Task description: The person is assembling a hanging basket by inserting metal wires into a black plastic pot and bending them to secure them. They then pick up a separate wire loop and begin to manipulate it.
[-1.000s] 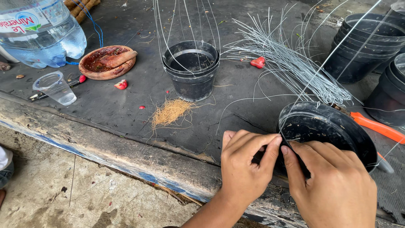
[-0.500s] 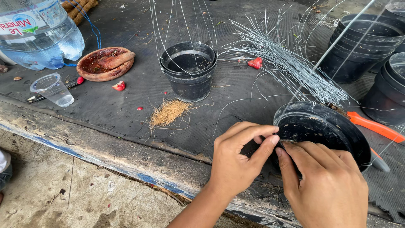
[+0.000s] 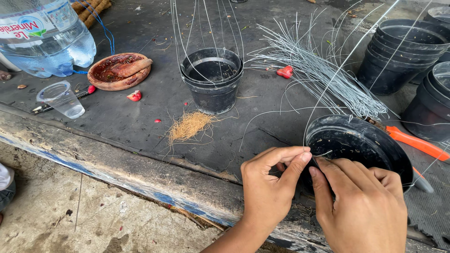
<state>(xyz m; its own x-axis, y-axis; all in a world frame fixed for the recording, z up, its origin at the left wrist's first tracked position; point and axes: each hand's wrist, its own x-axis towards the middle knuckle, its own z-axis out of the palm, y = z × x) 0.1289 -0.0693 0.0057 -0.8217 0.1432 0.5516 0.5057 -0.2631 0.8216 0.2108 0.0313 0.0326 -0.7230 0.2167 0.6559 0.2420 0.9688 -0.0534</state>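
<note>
A black plastic pot (image 3: 361,143) lies tilted on its side at the near edge of the dark work table (image 3: 154,131). My left hand (image 3: 272,187) pinches a thin grey wire at the pot's near rim between thumb and forefinger. My right hand (image 3: 363,211) grips the same rim and wire end right beside it, fingertips almost touching the left ones. The long wire (image 3: 347,61) runs up from the pot toward the top right.
A second black pot (image 3: 212,79) with wire hangers stands mid-table, a tuft of coconut fibre (image 3: 187,125) in front. A bundle of cut wires (image 3: 318,70), orange-handled pliers (image 3: 417,143), stacked black pots (image 3: 403,51), a big water bottle (image 3: 42,37), plastic cup (image 3: 62,98) and wooden bowl (image 3: 119,70) surround them.
Both hands shifted slightly right and closer along the pot's rim, working the wire end; the pot itself has hardly moved.
</note>
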